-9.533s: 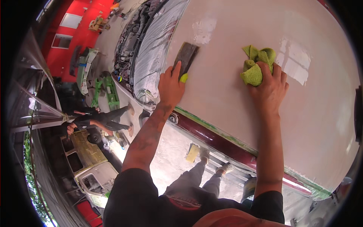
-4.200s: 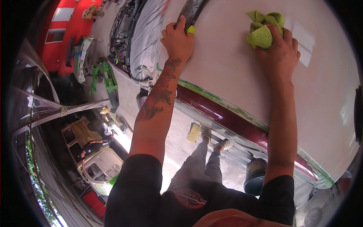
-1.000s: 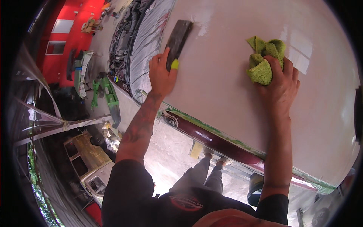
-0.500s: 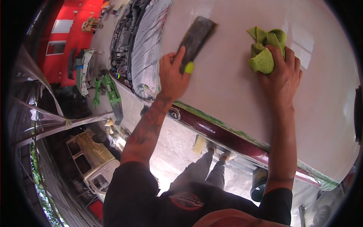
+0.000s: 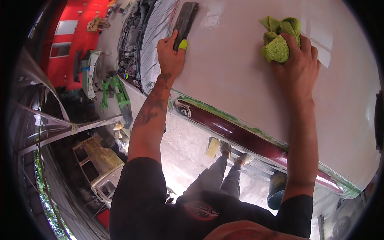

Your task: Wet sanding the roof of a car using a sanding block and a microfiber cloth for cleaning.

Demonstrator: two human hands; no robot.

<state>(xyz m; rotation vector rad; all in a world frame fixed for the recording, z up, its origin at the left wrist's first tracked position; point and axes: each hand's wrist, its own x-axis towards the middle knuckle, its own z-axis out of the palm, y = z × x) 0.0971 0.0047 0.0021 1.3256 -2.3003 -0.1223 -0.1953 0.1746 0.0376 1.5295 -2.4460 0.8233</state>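
hands flat on a pale car panel, one with a sanding block, one with a cloth

sanding block (image 5: 185,20), long, dark and flat, lies on the pale panel (image 5: 236,76) at the far left, running away from the person. left hand (image 5: 171,56) sits at its near end, fingers close together and curled over the block's near edge, the thumb alongside; a small yellow-green bit (image 5: 183,44) shows under the fingers where block and hand meet.

right hand (image 5: 298,66) rests further right on the same panel, well apart from the block. its fingers are bunched over a crumpled green cloth (image 5: 278,38), pressing it against the surface; most of the cloth sticks out on the far side of the knuckles.

along the near edge of the panel runs a dark red strip (image 5: 240,134) with green masking tape (image 5: 224,116) above it. clear plastic sheeting (image 5: 154,44) covers the part of the car left of the block. below, near the person's shoes (image 5: 236,154), a yellowish pad (image 5: 213,147) lies on the concrete floor and a dark round container (image 5: 276,190) stands to the right. far left stands a red vehicle (image 5: 66,44).
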